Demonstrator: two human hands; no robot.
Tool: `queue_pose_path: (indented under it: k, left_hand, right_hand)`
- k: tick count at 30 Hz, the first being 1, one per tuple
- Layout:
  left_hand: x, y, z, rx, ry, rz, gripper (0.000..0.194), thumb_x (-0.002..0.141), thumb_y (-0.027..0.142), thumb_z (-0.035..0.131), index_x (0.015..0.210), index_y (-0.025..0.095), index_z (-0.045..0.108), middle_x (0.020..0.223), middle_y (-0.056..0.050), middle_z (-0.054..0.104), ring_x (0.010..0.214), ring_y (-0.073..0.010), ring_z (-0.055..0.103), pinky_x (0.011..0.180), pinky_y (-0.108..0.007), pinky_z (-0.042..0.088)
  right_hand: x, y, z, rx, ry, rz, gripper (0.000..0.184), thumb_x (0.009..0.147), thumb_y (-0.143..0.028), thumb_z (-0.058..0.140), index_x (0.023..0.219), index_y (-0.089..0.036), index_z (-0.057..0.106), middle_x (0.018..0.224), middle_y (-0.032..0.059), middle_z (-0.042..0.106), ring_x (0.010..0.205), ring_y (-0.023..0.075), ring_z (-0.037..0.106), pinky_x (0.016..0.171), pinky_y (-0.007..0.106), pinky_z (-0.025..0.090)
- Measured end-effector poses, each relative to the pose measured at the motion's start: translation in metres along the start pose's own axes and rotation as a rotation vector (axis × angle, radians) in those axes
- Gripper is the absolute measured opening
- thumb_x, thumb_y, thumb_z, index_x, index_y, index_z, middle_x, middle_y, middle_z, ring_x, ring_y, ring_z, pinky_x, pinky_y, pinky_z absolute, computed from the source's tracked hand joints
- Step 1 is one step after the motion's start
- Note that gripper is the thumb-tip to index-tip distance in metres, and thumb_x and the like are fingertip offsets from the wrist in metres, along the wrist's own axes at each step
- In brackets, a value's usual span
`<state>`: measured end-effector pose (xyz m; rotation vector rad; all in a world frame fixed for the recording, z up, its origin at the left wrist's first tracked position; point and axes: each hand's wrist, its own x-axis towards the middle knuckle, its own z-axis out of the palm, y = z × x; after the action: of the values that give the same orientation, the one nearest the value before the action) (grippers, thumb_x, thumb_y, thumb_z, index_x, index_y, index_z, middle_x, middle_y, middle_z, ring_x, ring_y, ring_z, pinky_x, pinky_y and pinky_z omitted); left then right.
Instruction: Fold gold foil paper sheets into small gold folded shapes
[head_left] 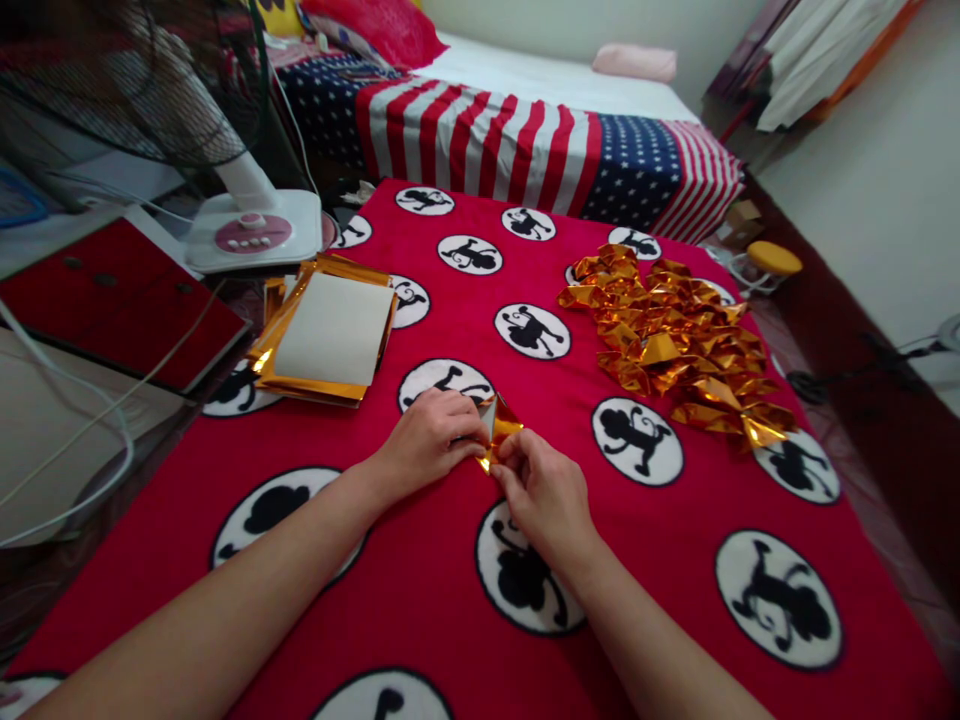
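Observation:
Between my hands, a small piece of gold foil paper (504,424) with a pale inner side is partly folded, low over the red cloth. My left hand (435,435) pinches its left side, and the fingers cover part of it. My right hand (546,485) grips its lower right edge between thumb and fingers. To the left lies a stack of gold foil sheets (330,328) with a whitish face on top. A heap of folded gold foil pieces (667,345) spreads over the right side of the cloth.
The red cloth (420,560) with round black-and-white monkey prints covers the work surface. A white fan (255,225) stands at the left near a dark red panel (112,300) and loose cables. Behind is a bed with a striped, starred cover (480,140). A yellow-topped stool (774,258) stands at right.

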<state>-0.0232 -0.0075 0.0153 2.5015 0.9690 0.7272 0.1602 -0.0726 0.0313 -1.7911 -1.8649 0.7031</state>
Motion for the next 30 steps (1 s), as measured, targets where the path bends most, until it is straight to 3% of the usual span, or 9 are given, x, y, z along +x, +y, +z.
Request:
queue_pose_path:
  k: [16, 30]
  left_hand:
    - [-0.001, -0.006, 0.002, -0.008, 0.007, 0.016, 0.012, 0.086, 0.033, 0.067, 0.087, 0.023, 0.074, 0.085, -0.002, 0.070, 0.083, -0.0159, 0.061, 0.076, -0.032, 0.036]
    - [0.000, 0.001, 0.000, 0.054, 0.010, 0.135, 0.016, 0.090, 0.029, 0.060, 0.084, 0.024, 0.074, 0.083, -0.002, 0.068, 0.082, -0.0156, 0.057, 0.075, -0.032, 0.035]
  right_hand:
    - [0.003, 0.006, 0.002, 0.055, -0.019, -0.057, 0.013, 0.081, -0.017, 0.063, 0.093, -0.021, 0.064, 0.078, 0.0010, 0.067, 0.067, 0.0152, 0.060, 0.064, 0.024, 0.043]
    - [0.005, -0.004, -0.001, -0.107, -0.021, 0.002, 0.009, 0.080, -0.018, 0.066, 0.088, -0.021, 0.062, 0.079, 0.0005, 0.068, 0.067, 0.0159, 0.061, 0.063, 0.026, 0.036]
